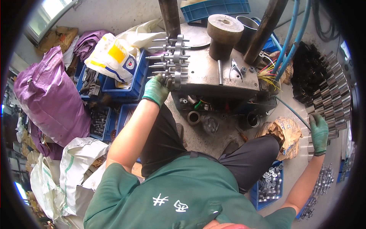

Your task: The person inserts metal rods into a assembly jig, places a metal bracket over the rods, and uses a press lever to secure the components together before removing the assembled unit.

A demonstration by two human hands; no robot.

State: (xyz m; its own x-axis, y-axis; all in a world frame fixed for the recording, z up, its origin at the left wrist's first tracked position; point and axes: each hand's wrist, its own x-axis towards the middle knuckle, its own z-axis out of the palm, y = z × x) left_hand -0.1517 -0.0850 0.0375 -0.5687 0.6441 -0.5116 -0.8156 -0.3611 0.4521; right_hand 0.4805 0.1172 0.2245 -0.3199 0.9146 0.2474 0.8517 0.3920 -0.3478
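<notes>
My left hand (157, 90), in a green glove, is closed round the near end of a row of metal shafts with round flanges (178, 57). Several of these lie side by side along the left edge of the press table (206, 78). Far to the right, my gloved right hand (318, 133) reaches to the lower end of a stack of shiny metal sleeves (331, 91). Its fingers stretch upward against the stack; their contact with any one sleeve is partly hidden. A metal rod (220, 72) and a pair of pliers (236, 70) lie on the table.
A thick press ram (225, 32) stands over the table between dark columns (267, 28). Blue hoses (291, 42) hang at the right. Blue crates (143, 76) and a purple sack (51, 99) fill the left. A blue bin of metal parts (270, 183) stands beside my right leg.
</notes>
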